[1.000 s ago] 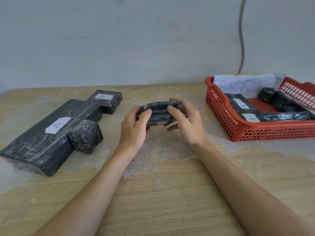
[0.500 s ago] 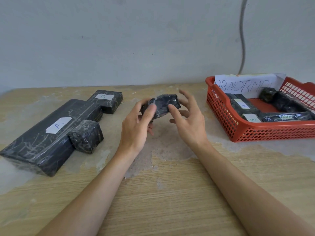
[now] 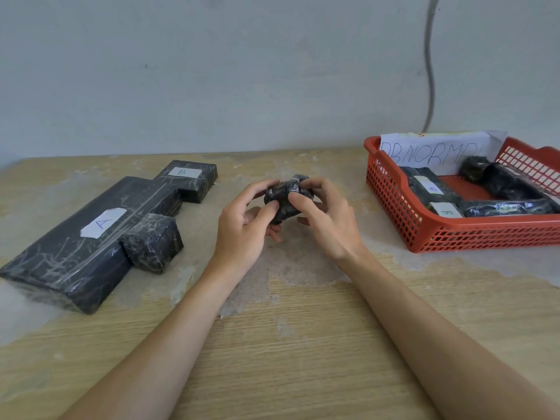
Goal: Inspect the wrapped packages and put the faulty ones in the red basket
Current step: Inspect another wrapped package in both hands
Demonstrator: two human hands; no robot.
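Only bare parts of the person are shown: the left hand [image 3: 242,237] and the right hand [image 3: 328,228], each joined at the wrist to an uncovered forearm. The left forearm [image 3: 157,344] and the right forearm [image 3: 439,344] are seen slender and smooth along their whole visible length and are cut off by the lower edge of the head view. The fingers are seen long and thin, and finer detail such as the nails cannot be made out.

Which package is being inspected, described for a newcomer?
On the wooden table, look midway between the long package marked A and the red basket. There the left hand and right hand pinch a small black package, the only one held, lumpy and showing no label.
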